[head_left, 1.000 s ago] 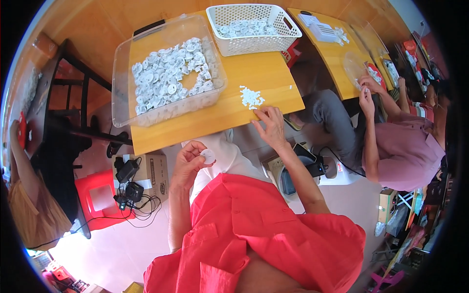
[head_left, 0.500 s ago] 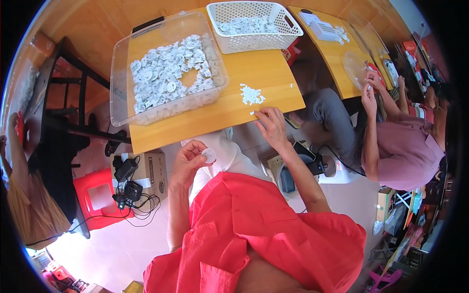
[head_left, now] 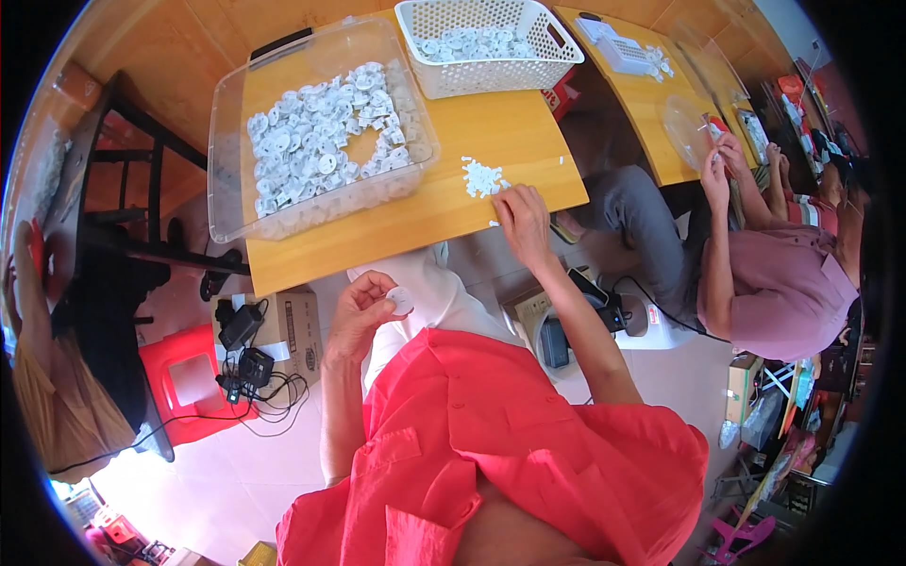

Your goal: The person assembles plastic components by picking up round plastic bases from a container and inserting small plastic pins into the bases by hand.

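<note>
My left hand (head_left: 361, 317) is closed on a round white plastic disc (head_left: 400, 301), pinched between thumb and fingers in front of the table edge, above my lap. My right hand (head_left: 525, 224) reaches over the front of the table, its bent fingertips at the near edge of a small heap of tiny white plastic pieces (head_left: 483, 177). Its thumb looks apart from the fingers, and I see nothing held there. One loose tiny piece (head_left: 494, 224) lies by the thumb, close to the table's edge.
On the wooden table (head_left: 491, 127) stand a clear plastic bin (head_left: 222, 170) of white round parts and a white perforated basket (head_left: 491, 77) with more. A person in a pink shirt (head_left: 769, 283) works at a table to the right. Below left are a red stool (head_left: 156, 377) and cables.
My right hand has moved slightly up and away, from the loose piece to the heap's near edge. My left hand keeps the disc in nearly the same place.
</note>
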Demonstrator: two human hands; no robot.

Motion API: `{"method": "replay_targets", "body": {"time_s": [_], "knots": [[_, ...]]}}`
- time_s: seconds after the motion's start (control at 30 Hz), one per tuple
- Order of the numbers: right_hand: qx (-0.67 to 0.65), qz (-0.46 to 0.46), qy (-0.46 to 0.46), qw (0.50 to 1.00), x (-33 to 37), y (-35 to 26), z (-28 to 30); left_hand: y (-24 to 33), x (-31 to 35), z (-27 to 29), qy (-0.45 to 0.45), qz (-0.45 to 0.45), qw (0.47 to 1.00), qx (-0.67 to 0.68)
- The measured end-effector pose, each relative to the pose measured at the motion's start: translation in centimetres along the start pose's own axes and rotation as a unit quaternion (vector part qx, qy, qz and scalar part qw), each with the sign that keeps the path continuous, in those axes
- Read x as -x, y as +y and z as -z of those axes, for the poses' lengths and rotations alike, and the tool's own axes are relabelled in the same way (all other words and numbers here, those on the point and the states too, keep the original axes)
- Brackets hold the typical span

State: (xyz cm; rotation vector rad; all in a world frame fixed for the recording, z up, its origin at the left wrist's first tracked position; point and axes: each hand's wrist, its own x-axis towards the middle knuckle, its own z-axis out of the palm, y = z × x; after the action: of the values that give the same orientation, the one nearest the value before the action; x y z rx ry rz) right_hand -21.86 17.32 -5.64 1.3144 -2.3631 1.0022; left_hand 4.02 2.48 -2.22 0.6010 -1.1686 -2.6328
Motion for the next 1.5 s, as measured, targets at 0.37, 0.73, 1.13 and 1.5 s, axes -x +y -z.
{"method": "replay_targets", "body": {"time_s": [0.37,0.73,1.13,1.5], "knots": [[-0.418,-0.288,0.006,0.862,0.2,-3.8,1.5,-0.9,-0.5,-0.1,-0.012,-0.024,0.994,0.109],[-0.360,-0.082,-0.106,0.923,0.3,-13.1,5.2,-0.1,-1.5,-3.2,0.010,-0.008,0.997,0.081],[-0.227,0.057,-0.093,0.968,0.6,-13.5,5.1,0.2,-1.0,-3.9,0.032,-0.013,0.999,0.005],[-0.184,0.084,-0.181,0.962,0.1,-13.2,6.0,-0.4,-1.2,-4.1,0.030,-0.025,0.996,-0.083]]}}
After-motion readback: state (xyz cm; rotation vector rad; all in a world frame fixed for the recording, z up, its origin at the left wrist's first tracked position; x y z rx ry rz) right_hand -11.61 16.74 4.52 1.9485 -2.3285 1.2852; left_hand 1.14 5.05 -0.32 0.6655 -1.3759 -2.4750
